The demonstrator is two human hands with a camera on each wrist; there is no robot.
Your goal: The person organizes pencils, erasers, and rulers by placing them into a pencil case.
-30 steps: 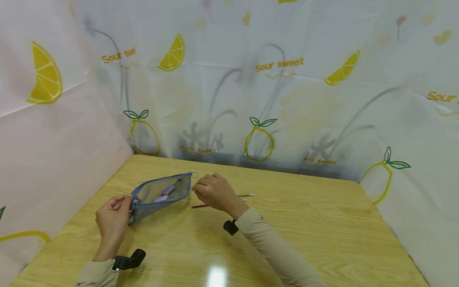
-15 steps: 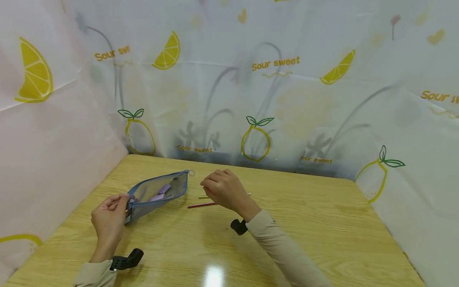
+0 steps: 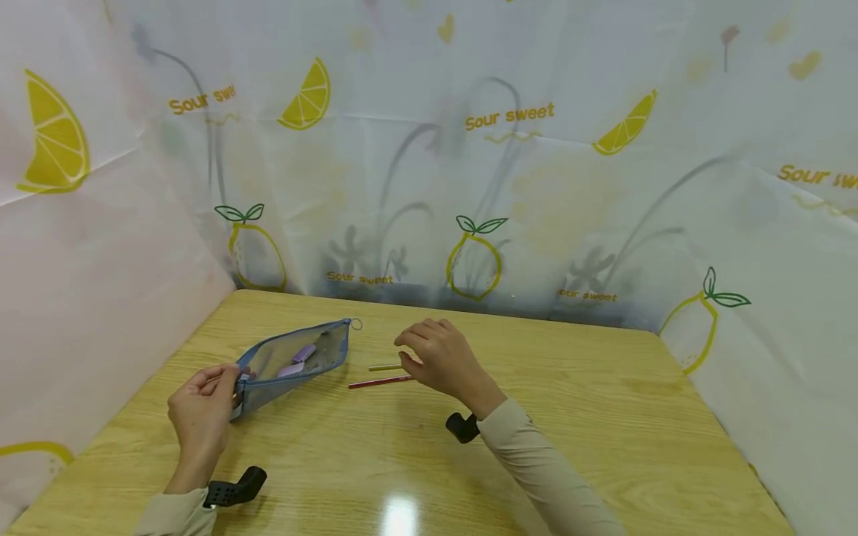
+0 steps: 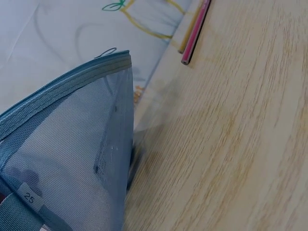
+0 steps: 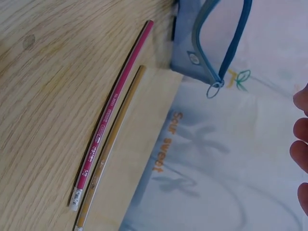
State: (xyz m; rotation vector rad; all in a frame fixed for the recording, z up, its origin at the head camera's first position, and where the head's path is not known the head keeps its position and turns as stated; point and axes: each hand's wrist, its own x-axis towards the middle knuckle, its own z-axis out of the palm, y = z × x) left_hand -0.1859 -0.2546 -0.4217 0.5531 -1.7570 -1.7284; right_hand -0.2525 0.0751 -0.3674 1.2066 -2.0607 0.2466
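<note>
My left hand (image 3: 201, 409) pinches the near left corner of a blue mesh zip pouch (image 3: 284, 388), whose mouth gapes open. Two small purple blocks (image 3: 304, 353), perhaps erasers, show inside it. To the pouch's right, my right hand (image 3: 442, 361) hovers over two pencils with its fingers loosely bent and nothing in them. One is a red pencil (image 5: 110, 103) with a white end. Beside it, almost parallel, lies a yellow pencil (image 5: 113, 139). In the head view my right hand hides the pencils' right ends. A ring (image 5: 214, 90) hangs at the pouch's far corner.
The wooden table (image 3: 570, 417) meets a printed lemon curtain (image 3: 402, 186) at its back and sides. Black wrist mounts (image 3: 236, 489) sit on both forearms. A tag marked 25 (image 4: 30, 197) is sewn near the pouch's held corner.
My right hand has moved right, away from the pouch's ringed corner, and its thumb and fingers have spread apart. My left hand keeps its pinch on the pouch. The head view has shifted slightly.
</note>
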